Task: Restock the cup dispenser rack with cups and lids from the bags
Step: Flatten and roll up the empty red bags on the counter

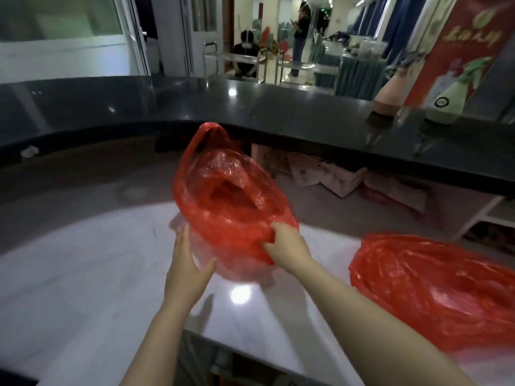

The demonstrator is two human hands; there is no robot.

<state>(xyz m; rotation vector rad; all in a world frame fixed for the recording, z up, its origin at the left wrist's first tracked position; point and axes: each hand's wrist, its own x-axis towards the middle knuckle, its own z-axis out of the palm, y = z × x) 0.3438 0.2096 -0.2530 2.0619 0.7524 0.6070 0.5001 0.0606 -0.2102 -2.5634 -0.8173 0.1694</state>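
My right hand (281,240) is pinching a bunched fold of the red bag (228,201), near its lower edge. My left hand (185,271) is flat-open, fingers straight, just beside the bag's left underside, maybe touching it; can't tell. The bag is lifted over the white bench (83,274) with its mouth gaping toward me and one handle loop sticking up. Something clear inside, cups or lids, too blurred to call. The second red bag (434,291) lies on the bench to my right, well apart.

No dispenser rack in view, so restocking hasn't started as far as I can judge.

Risks:
- Single pinch on thin film, so the film could stretch or slip and the bag drops.
- Mouth is open and tilted, so contents could slide out onto the bench or off its near edge.
- Left hand isn't gripping, so it gives no backup if the pinch fails.
- Clear stacked cups crush easily if I grab through the film.
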